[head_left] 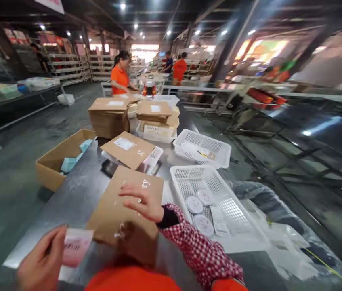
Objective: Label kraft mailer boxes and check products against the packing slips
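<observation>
From my remote seat, I have the left hand [42,256] at near left, thumb and fingers clamped on a pink barcode card [78,247]. The right hand [143,204], fingers apart, is over the brown cardboard carton [125,226]; contact I can't tell. I'd grip lightly, keeping the card uncreased. The shiny metal table [58,210] runs far into a hall with white racks [101,66].

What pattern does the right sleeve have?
The right sleeve has red-and-white checks, shown in the head view.
</observation>
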A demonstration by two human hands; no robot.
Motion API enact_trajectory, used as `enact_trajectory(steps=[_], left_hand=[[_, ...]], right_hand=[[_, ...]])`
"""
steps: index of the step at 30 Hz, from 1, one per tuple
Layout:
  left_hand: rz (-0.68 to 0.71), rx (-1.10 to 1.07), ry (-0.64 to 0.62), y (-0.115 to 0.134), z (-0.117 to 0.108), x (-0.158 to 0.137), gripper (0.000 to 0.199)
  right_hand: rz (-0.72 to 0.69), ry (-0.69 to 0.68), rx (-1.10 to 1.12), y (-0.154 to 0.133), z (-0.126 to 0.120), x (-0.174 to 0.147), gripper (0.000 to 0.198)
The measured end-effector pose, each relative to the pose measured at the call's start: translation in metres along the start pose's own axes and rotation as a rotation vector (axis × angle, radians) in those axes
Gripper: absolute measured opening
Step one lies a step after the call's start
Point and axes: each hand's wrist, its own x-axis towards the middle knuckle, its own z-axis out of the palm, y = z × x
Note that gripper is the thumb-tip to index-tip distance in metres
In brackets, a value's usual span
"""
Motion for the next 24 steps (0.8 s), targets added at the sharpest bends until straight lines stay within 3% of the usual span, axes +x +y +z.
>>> enact_trajectory(steps=[1, 3, 6, 10, 14, 18, 20, 24], left_hand=[[0.002, -0.011, 0.002, 0.001, 0.002, -0.006, 0.032], [0.005, -0.087, -0.032, 0.008, 0.006, -0.013, 0.032], [-0.013, -0.159, -0.087, 0.022, 0.01, -0.01, 0.031], [-0.12, -0.389, -0.285, 0.025, 0.0, 0.004, 0.042], [-0.255, -0.631, -0.645, 0.002, -0.003, 0.011, 0.06], [-0.237, -0.691, -0.92, -0.023, 0.009, -0.001, 0.068], [-0.173, -0.652, -0.971, -0.031, 0.013, -0.007, 0.073], [-0.024, -0.493, -0.933, -0.033, 0.013, -0.01, 0.08]], right_hand=[[-0.079, -0.082, -0.006, -0.01, 0.028, -0.012, 0.041], [-0.097, -0.131, 0.002, -0.021, 0.072, -0.03, 0.058], [0.088, -0.084, 0.035, -0.022, 0.105, -0.044, 0.047], [0.286, 0.036, 0.185, -0.018, 0.103, -0.039, 0.026], [0.454, 0.167, 0.422, -0.019, 0.088, -0.027, 0.034], [0.556, 0.313, 0.473, -0.015, 0.084, -0.019, 0.038], [0.584, 0.367, 0.484, -0.01, 0.085, -0.016, 0.037], [0.611, 0.465, 0.572, 0.0, 0.091, -0.011, 0.038]])
